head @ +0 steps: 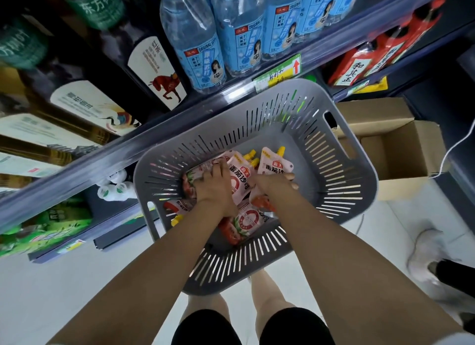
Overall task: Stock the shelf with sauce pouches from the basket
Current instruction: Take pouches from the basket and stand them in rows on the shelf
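Grey basket (341,180) holds the pouches (274,162), right under my hands. My left hand (214,185) grips one; my right hand (275,186) lies on another, its grip hidden.

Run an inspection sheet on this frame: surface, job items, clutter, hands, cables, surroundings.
Surface: pale tiled floor; what the basket rests on is hidden.
Job's things: sauce pouches with yellow caps, piled in the grey slotted basket.
Clutter: open cardboard box on the floor, right of the basket.
Grippers: left hand grips a pouch, fingers curled over it; right hand is in the pile, its grip hidden.
Cables: white cable runs past the box at the right edge.
Surroundings: shelf behind the basket, with water bottles and dark bottles; a white shoe at right.
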